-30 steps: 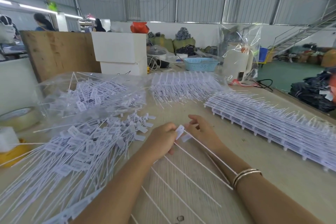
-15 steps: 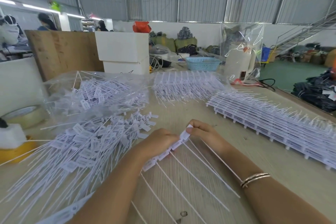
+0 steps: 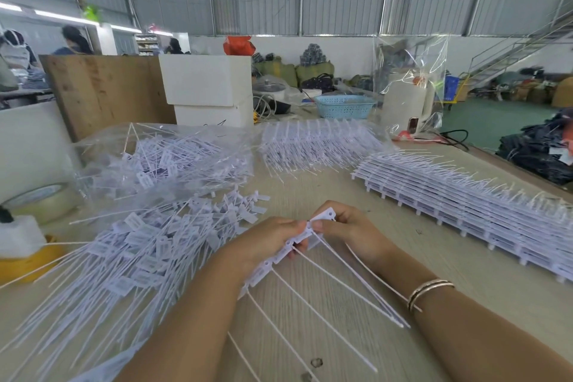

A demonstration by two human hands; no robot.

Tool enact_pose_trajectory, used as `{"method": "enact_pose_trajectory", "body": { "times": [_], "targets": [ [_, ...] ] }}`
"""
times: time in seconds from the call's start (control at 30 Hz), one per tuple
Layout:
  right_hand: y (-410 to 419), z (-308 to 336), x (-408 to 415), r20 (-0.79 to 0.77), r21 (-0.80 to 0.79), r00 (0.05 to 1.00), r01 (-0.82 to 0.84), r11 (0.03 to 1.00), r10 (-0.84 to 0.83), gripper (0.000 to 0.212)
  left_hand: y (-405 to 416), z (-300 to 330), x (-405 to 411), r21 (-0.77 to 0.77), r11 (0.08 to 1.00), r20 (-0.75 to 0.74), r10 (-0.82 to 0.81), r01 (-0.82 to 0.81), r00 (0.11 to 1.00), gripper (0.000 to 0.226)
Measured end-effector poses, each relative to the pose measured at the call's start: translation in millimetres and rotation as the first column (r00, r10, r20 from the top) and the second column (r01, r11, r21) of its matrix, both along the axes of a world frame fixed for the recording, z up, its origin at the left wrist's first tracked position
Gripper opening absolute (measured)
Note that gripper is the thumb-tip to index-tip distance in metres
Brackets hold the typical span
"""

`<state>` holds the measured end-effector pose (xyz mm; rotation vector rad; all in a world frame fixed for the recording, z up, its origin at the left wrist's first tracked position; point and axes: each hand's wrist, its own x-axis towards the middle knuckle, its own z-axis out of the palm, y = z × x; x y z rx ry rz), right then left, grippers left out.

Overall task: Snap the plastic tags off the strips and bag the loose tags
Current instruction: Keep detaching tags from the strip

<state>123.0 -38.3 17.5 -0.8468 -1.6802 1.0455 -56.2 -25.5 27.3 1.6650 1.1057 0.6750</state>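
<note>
Both hands are working at the middle of the pale wood-grain desk (image 3: 387, 195). The left hand (image 3: 269, 239) is curling its grip round the white plastic strip of joined tags (image 3: 280, 256), holding it near its upper end. The right hand (image 3: 347, 226) is pinching the end tag (image 3: 324, 214) at the strip's far tip between thumb and fingers.

The strip's long axis is running diagonally, from low-left near the left wrist up to the right hand. The thin white tails (image 3: 328, 285) are fanning away from it toward the person, lying over the desk between the forearms. The right hand is the nearer to the end tag; the joint to break is sitting just between the two grips, so the snap looks like a short twist of the right hand against the braced left.

Room: bare desk ahead and right of the hands. The heap of loose white tags (image 3: 148, 245) is lying just left of the left forearm. The clear plastic bag partly filled with tags (image 3: 173, 158) is beyond that heap. The stacked unbroken strips (image 3: 465, 205) are well apart on the right.
</note>
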Motion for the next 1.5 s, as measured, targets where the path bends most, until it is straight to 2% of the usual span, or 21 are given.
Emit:
{"method": "enact_pose_trajectory", "body": {
  "times": [0.1, 0.17, 0.2, 0.27, 0.37, 0.47, 0.57, 0.67, 0.77, 0.87, 0.97, 1.03, 1.1, 1.17, 1.27, 1.37, 1.5],
  "targets": [
    [1.1, -1.7, 1.3, -0.074, -0.003, 0.997, -0.009, 1.0, 0.009, 0.008, -0.8, -0.2, -0.6, 0.0, 1.0, 0.022, -0.022, 0.022, 1.0, 0.043],
    [3.0, 1.2, 8.6, -0.228, -0.022, 0.966, 0.123, 0.992, -0.125, 0.009, -0.4, 0.3, -3.4, -0.056, 0.998, 0.133, -0.008, 0.016, 0.991, 0.04],
    [4.6, 2.4, 14.2, -0.254, -0.019, 0.945, 0.208, 0.978, -0.206, 0.011, 0.5, 0.0, -4.8, -0.084, 0.996, 0.184, -0.001, 0.017, 0.983, 0.04],
    [5.1, 3.2, 20.8, -0.137, 0.014, 0.957, 0.26, 0.965, -0.256, 0.016, 0.4, 0.0, -4.7, -0.122, 0.992, 0.229, 0.008, 0.021, 0.973, 0.037],
    [7.7, -1.8, 14.0, 0.104, -0.021, 0.973, 0.208, 0.978, -0.205, 0.013, 0.1, -1.5, -1.8, -0.158, 0.987, 0.186, 0.01, 0.019, 0.983, 0.039],
    [12.7, -5.6, 7.5, 0.297, -0.002, 0.909, 0.307, 0.952, -0.293, 0.009, 2.3, -2.5, -2.4, -0.208, 0.978, 0.176, 0.026, 0.011, 0.984, 0.038],
    [12.3, -2.0, 7.3, 0.283, 0.055, 0.888, 0.363, 0.93, -0.363, 0.015, 2.0, 0.5, 0.0, -0.188, 0.982, 0.107, -0.006, 0.026, 0.994, 0.029],
    [5.5, 2.8, 4.2, 0.366, 0.137, 0.895, 0.22, 0.966, -0.256, 0.021, -1.1, 3.9, 4.8, -0.16, 0.986, 0.063, -0.037, 0.047, 0.997, 0.025],
    [2.3, 1.6, 2.5, 0.473, 0.119, 0.864, 0.132, 0.984, -0.173, 0.021, -0.8, 6.7, 8.5, -0.134, 0.99, -0.012, -0.033, 0.031, 0.999, 0.031],
    [1.5, 2.4, 2.8, 0.393, 0.08, 0.907, 0.126, 0.989, -0.148, 0.019, -0.7, 11.8, 11.8, -0.107, 0.993, -0.076, -0.061, 0.052, 0.995, 0.034],
    [0.6, 5.0, 7.6, 0.142, -0.002, 0.978, 0.152, 0.988, -0.15, 0.016, -5.0, 22.4, 15.9, -0.143, 0.987, -0.032, -0.075, 0.07, 0.997, 0.026],
    [0.8, 6.5, 13.0, -0.009, -0.032, 0.981, 0.195, 0.98, -0.196, 0.018, -8.2, 30.6, 15.9, -0.145, 0.986, -0.105, -0.093, 0.078, 0.99, 0.028],
    [0.1, 6.5, 18.6, -0.089, -0.037, 0.963, 0.25, 0.967, -0.253, 0.019, -11.0, 37.2, 13.7, -0.105, 0.99, -0.197, -0.111, 0.091, 0.974, 0.027],
    [-0.1, 5.3, 23.1, -0.093, -0.05, 0.97, 0.223, 0.974, -0.227, 0.02, -12.8, 39.3, 13.8, -0.063, 0.994, -0.16, -0.102, 0.094, 0.982, 0.028],
    [-1.9, 4.4, 21.7, -0.133, -0.179, 0.989, 0.041, 0.983, -0.066, 0.027, -10.5, 33.5, 18.7, 0.017, 0.999, -0.11, -0.043, 0.045, 0.993, 0.031],
    [-4.1, 5.9, 20.0, 0.003, -0.136, 0.999, 0.041, 0.99, -0.041, 0.021, -6.3, 22.6, 23.4, 0.013, 0.999, -0.073, -0.04, 0.041, 0.997, 0.033],
    [-4.4, 4.7, 19.4, 0.048, -0.14, 0.998, 0.043, 0.989, -0.037, 0.016, -0.5, 8.9, 22.6, 0.111, 0.994, -0.094, -0.005, 0.016, 0.996, 0.035]
  ]
}}
